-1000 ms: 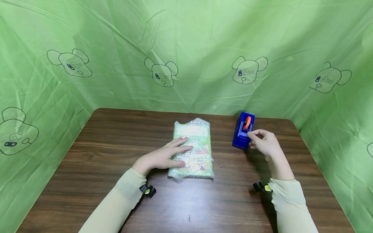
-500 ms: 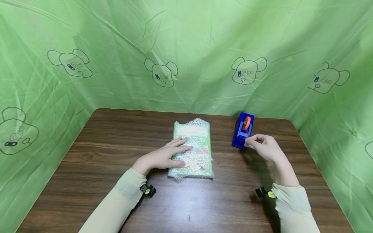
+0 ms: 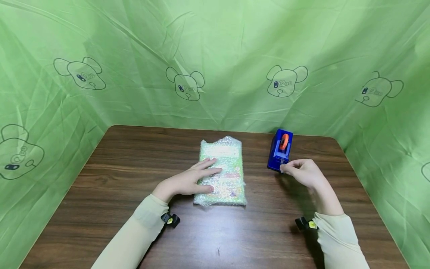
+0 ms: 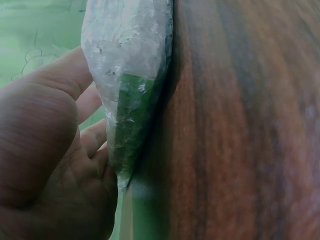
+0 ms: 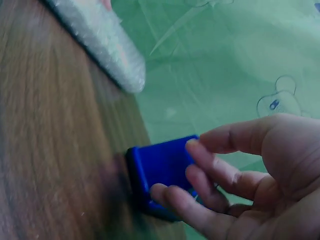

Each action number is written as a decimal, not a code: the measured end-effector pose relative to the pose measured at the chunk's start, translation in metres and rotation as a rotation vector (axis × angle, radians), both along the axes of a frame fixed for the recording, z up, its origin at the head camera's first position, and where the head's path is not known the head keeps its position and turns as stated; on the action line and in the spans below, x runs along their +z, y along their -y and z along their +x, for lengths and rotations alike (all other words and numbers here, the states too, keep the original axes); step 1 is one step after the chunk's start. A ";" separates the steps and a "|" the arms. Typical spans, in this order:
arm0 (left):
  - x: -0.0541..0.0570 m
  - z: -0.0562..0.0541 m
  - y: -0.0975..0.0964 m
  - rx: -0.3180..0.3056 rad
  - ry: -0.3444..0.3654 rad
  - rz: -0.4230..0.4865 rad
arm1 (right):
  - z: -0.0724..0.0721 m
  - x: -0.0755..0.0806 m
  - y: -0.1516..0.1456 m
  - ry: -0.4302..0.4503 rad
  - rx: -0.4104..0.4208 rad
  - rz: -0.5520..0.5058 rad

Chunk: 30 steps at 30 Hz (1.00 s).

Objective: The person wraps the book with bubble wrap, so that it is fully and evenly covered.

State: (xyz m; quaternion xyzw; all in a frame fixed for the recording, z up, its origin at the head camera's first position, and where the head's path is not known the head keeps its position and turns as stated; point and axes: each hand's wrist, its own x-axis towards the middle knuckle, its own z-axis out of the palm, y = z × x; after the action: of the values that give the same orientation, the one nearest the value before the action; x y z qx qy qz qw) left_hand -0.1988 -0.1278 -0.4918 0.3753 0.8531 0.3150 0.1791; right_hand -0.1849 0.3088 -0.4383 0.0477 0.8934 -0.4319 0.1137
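A flat package (image 3: 228, 164) in bubble wrap, with a green printed item inside, lies on the table. My left hand (image 3: 183, 182) rests on its left side with the fingers spread. Seen from the left wrist, the package (image 4: 132, 70) shows its wrapped edge beside my palm. To the right stands a blue tape dispenser (image 3: 276, 151) with an orange roll core (image 3: 284, 142). At its near end my right hand (image 3: 304, 173) pinches the end of the clear tape (image 3: 282, 166) between thumb and index finger. In the right wrist view, the dispenser (image 5: 162, 170) is partly behind my fingers.
The brown wooden table (image 3: 134, 160) has rounded far corners. A green cloth (image 3: 228, 56) printed with bear heads hangs around its back and both sides. The dispenser stands close to the far edge, a short way right of the package.
My right hand has moved toward me along the dispenser, from beside its middle to its near end, drawing the tape. The left hand and package have stayed put.
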 end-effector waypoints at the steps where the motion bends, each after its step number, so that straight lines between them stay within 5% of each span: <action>1: 0.000 0.000 0.000 0.001 0.001 -0.001 | -0.001 -0.003 -0.001 0.004 -0.006 -0.019; 6: 0.000 0.000 0.000 0.003 0.005 -0.002 | -0.005 -0.014 -0.005 -0.043 -0.005 -0.072; 16: -0.001 -0.001 0.000 -0.001 0.000 0.000 | -0.007 -0.016 -0.008 -0.211 0.030 0.190; 30: 0.003 0.000 0.000 -0.006 0.006 0.003 | -0.011 -0.021 -0.009 -0.364 0.095 0.269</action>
State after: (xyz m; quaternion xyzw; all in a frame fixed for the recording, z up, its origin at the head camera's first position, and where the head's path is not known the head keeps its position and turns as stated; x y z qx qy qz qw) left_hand -0.1983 -0.1279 -0.4887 0.3771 0.8510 0.3168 0.1823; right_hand -0.1959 0.3175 -0.4596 -0.0583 0.9499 -0.3048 -0.0367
